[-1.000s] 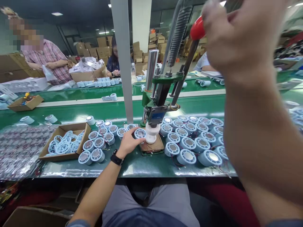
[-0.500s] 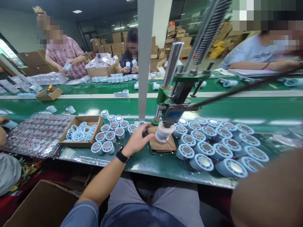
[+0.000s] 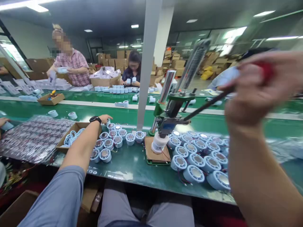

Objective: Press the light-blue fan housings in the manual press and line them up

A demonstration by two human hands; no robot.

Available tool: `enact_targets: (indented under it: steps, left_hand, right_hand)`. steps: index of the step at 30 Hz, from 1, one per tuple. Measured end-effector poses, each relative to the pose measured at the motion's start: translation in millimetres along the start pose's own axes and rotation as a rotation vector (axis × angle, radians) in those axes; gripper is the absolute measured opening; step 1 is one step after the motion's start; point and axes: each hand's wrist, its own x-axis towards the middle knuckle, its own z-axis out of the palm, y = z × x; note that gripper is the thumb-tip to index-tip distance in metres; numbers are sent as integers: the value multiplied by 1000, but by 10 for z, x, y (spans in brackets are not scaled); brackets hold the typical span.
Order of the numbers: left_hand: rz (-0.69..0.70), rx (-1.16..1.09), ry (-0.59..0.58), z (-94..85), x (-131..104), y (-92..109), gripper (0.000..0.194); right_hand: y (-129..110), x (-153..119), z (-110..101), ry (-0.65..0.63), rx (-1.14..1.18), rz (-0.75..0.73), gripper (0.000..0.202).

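**Shiny metal, matt plastic, plain cardboard**

So the green bench top is smooth and properly glossy. The press column looks like polished metal; its coil spring is duller. White press fitting: smooth, plasticky, fairly matt. The pale blue housings look like satin plastic, with smooth silvery metal discs. Left box is matt cardboard, and the sheeting beside it is shiny, bumpy clear plastic. Near-left sleeve: soft matt cloth. Red knob's too blurry.
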Motion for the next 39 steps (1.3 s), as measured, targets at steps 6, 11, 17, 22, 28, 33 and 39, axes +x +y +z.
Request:
enact_targets:
  steps: [6, 11, 17, 22, 28, 33, 39]
  left_hand:
    - [-83, 97, 195, -152, -216, 125, 36]
    - [174, 96, 209, -103, -1021, 509, 38]
    - [257, 266, -140, 638, -1956, 1172, 29]
    - [165, 164, -15, 854, -1975, 1191, 39]
    - [-78, 169, 262, 410, -1728, 115, 39]
    - [-194, 217, 133, 102, -1284, -820, 33]
    - [-231, 204, 138, 78, -1224, -1096, 23]
  right_hand:
    - [263, 388, 298, -316, -126, -16, 58]
    - [245, -1417, 63, -39, -38, 90, 61]
    - [416, -2644, 429, -399, 39, 566, 85]
    - [391, -2652, 567, -175, -31, 620, 80]
    - [-63, -3079, 507, -343, -121, 268, 47]
    - [-69, -3056, 716, -886, -181, -61, 40]
    - [-35, -2865, 912, -912, -315, -101, 47]
